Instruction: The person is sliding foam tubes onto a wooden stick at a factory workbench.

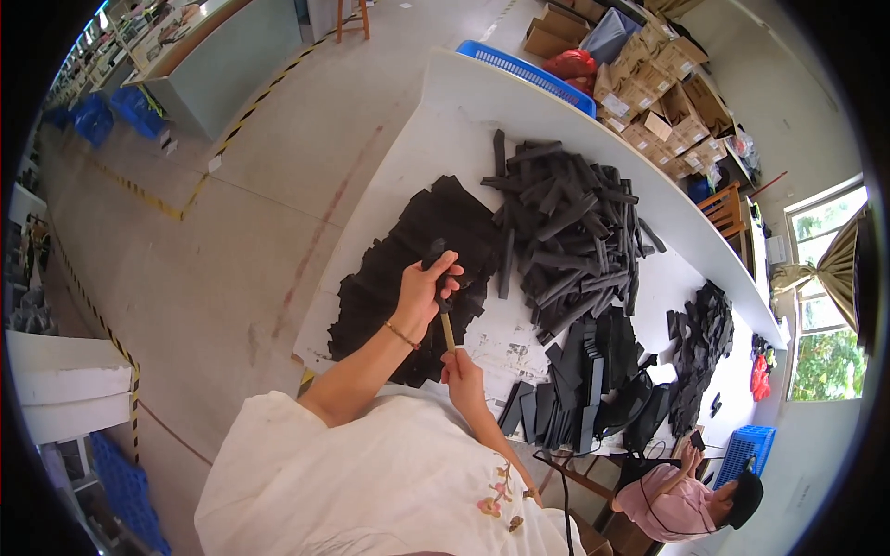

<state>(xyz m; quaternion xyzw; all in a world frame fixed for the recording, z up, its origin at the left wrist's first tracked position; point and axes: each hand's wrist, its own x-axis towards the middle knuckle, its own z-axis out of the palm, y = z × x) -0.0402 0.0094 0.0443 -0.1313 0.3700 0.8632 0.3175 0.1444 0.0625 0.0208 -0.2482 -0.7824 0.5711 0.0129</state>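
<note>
Head view: left hand (425,289) clasping black foam strip (436,252), right hand (461,369) pinching thin wooden-handled tool (447,326); beside long white table (464,139), heaped black foam strips (575,232) seemingly mostly unworked.

The left hand (425,289) is wrapping around a black foam strip (435,255), hiding most of its length, so only the top end is showing. The right hand (461,368) is covering the lower end of a thin tan stick (447,328), and whether that stick is a tool or a brush is staying too small to tell. The person's white garment (371,482) is hiding the near edge of the white worktop (464,111) and is itself running off the lower edge. The pile of black foam strips (570,232) is burying whatever lies beneath it. A seated person's hands (692,454) are holding something dark, too small to identify
</note>
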